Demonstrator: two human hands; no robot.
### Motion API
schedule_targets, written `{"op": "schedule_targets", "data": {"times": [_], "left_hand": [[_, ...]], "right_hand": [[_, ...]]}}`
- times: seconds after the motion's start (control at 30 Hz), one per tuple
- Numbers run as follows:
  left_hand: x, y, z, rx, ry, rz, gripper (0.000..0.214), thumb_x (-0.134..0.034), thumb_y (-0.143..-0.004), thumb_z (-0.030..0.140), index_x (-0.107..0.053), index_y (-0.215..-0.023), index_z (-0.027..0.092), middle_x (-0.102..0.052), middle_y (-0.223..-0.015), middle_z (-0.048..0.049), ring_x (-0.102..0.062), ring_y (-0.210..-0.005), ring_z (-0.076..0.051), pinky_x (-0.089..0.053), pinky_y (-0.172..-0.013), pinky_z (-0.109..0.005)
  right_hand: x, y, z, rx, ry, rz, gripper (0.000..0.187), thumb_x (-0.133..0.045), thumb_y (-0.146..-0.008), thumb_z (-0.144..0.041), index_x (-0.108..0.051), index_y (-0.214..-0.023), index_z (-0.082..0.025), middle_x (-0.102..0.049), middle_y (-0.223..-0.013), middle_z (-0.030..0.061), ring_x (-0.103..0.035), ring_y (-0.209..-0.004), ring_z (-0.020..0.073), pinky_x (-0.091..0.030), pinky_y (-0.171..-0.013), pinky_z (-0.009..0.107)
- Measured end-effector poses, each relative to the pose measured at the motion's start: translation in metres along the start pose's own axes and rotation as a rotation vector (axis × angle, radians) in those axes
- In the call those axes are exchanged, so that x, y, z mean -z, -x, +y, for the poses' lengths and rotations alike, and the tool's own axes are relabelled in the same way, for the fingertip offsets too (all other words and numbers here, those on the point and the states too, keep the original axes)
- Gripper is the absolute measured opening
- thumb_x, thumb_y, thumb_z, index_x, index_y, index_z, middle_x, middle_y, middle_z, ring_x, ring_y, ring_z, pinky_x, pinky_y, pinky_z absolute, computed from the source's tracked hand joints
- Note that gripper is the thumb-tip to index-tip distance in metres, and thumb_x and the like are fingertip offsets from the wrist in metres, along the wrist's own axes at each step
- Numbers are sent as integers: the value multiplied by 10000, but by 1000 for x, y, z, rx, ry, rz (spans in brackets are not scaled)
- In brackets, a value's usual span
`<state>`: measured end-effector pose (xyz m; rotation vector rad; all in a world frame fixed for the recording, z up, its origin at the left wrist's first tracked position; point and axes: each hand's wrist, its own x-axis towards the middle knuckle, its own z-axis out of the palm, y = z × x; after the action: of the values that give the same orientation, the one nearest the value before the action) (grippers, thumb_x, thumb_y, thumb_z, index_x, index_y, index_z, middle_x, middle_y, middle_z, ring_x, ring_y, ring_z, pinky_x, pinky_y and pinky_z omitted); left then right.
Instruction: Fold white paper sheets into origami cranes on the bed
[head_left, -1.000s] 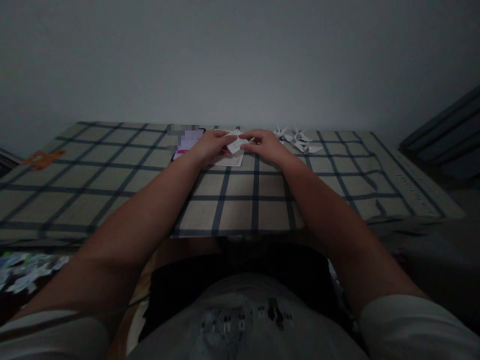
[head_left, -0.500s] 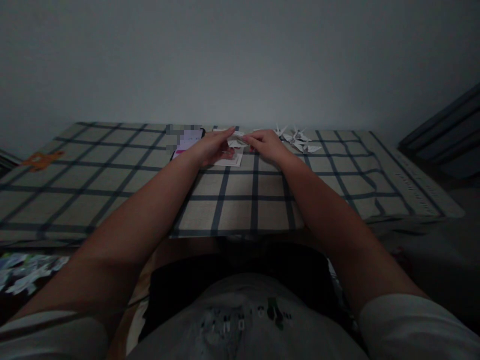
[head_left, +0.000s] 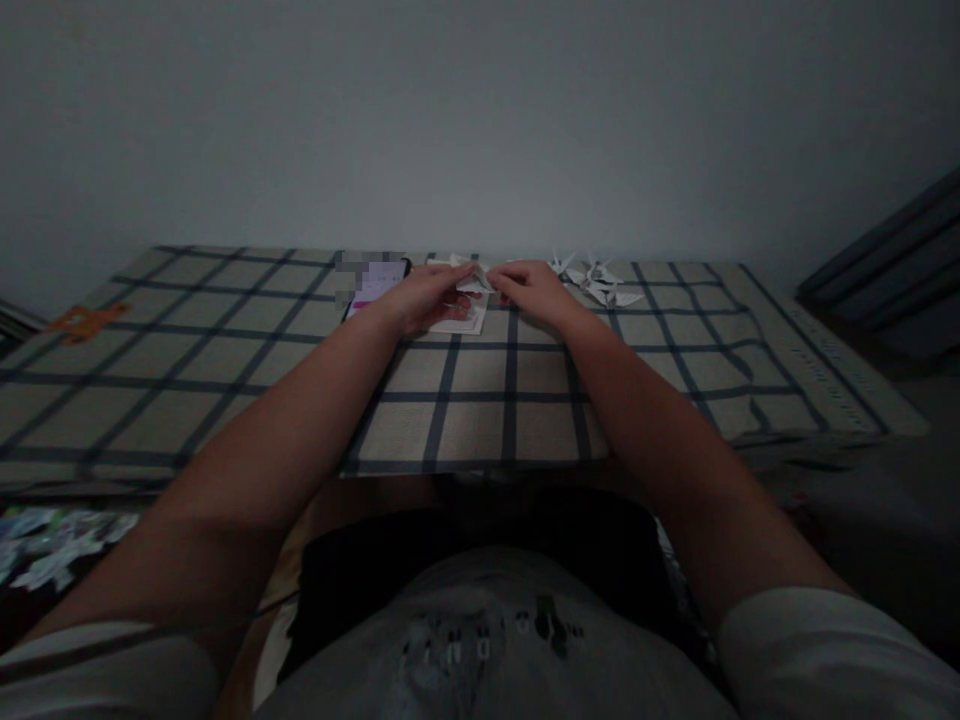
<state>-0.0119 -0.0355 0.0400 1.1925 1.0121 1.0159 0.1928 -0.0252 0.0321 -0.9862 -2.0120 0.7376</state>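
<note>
A small folded piece of white paper is held up between my two hands, above the table. My left hand pinches its left side between thumb and fingers. From the right, the fingertips of my right hand close on the paper's right end. Beneath my left hand lies flat white paper, partly covered by the hand. Just past my right hand, several folded paper cranes rest in a cluster. A phone with a lit screen lies left of my left hand, partly hidden by it.
A checked cloth covers the table, which stands against a plain wall. An orange object lies at the table's left. Low at the left, below the tabletop, many white paper pieces are heaped.
The folded paper has tilted between my fingers, and its left part now stands higher. Both hands have shifted only slightly. The cranes and phone have stayed put.
</note>
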Motion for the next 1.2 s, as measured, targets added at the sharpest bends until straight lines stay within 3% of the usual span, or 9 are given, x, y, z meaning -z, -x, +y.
{"op": "schedule_targets", "data": {"times": [0.3,0.5,0.83,1.0,1.2], "left_hand": [[6,-6,-7,-27,-25,-18,241,-819,-861,369,-722,-829,151,-725,-759,-45,-587,-548,-82,-506,-537,-206],[7,-3,-8,-47,-111,-44,289,-889,-775,370,-734,-891,155,-752,-857,-62,-632,-619,-104,-550,-640,-261],[11,-7,-11,-51,-64,-76,248,-875,-785,291,-734,-925,143,-743,-857,-44,-629,-630,-93,-534,-613,-225],[12,-7,-11,-39,-88,-85,194,-833,-828,257,-743,-961,148,-760,-902,-57,-649,-663,-99,-541,-625,-218],[11,-7,-10,-36,-86,-66,160,-792,-865,247,-744,-982,148,-764,-916,-69,-677,-696,-114,-570,-653,-229]], "right_hand": [[1,0,2,31,35,-15,425,-568,-978,-559,-731,-865,-183,-671,-765,23,-592,-773,172,-438,-734,282],[1,1,0,17,-17,-50,410,-655,-936,-561,-764,-961,-167,-739,-916,54,-615,-797,161,-457,-732,272],[3,1,1,31,39,-52,513,-541,-970,-662,-724,-920,-186,-671,-783,29,-607,-773,173,-452,-731,289],[4,0,3,43,62,-41,502,-521,-990,-637,-695,-827,-196,-675,-774,31,-606,-767,173,-453,-744,292],[4,-3,8,65,-8,-71,413,-541,-988,-551,-717,-857,-201,-709,-837,38,-625,-785,174,-461,-770,298]]}}
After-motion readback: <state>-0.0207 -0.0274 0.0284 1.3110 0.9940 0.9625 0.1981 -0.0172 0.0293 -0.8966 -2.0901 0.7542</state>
